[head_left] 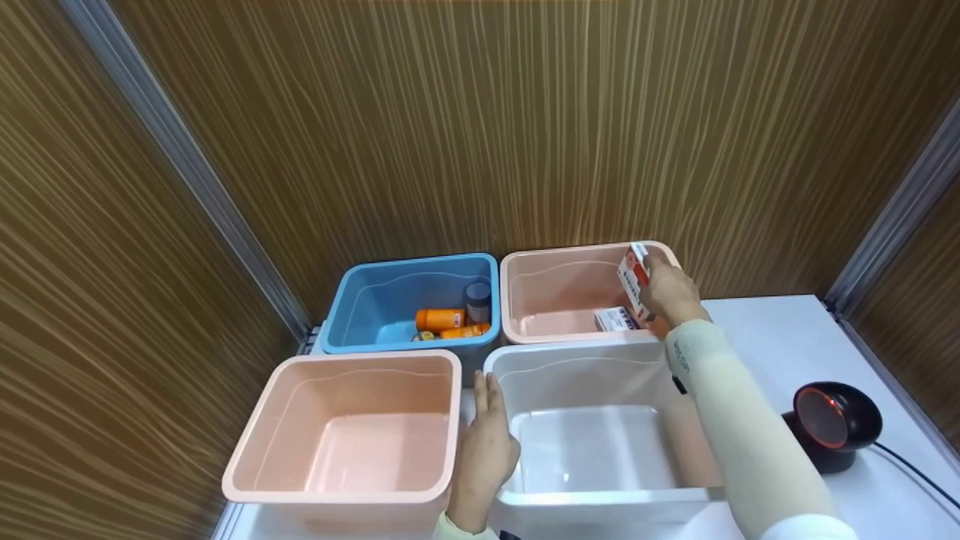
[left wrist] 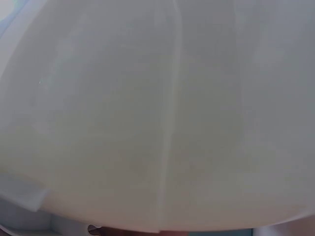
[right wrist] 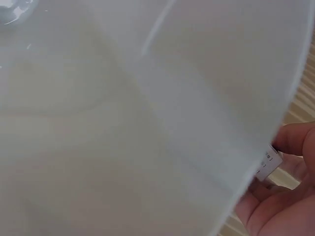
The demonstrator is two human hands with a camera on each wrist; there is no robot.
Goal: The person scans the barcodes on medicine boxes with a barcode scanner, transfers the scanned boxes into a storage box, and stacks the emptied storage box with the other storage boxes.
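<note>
My right hand (head_left: 670, 289) reaches over the back right pink bin (head_left: 559, 300) and grips a small white carton with red panels (head_left: 634, 281) upright, near the bin's right end. Below it, another white carton with dark print (head_left: 616, 319) lies in that bin. In the right wrist view the fingers (right wrist: 293, 140) pinch the carton's end (right wrist: 268, 162), partly hidden by a pale curved surface. My left hand (head_left: 487, 450) lies by the left rim of the white bin (head_left: 600, 498), fingers extended. A pale surface fills most of the left wrist view, so the hand is hidden there.
A blue bin (head_left: 375, 300) at the back left holds orange bottles (head_left: 440, 319) and a dark-lidded jar (head_left: 478, 300). Front left stands another pink bin (head_left: 342, 496). A black scanner-like device (head_left: 836, 420) with a cable sits at right. Wood-grain walls (head_left: 480, 127) enclose the table.
</note>
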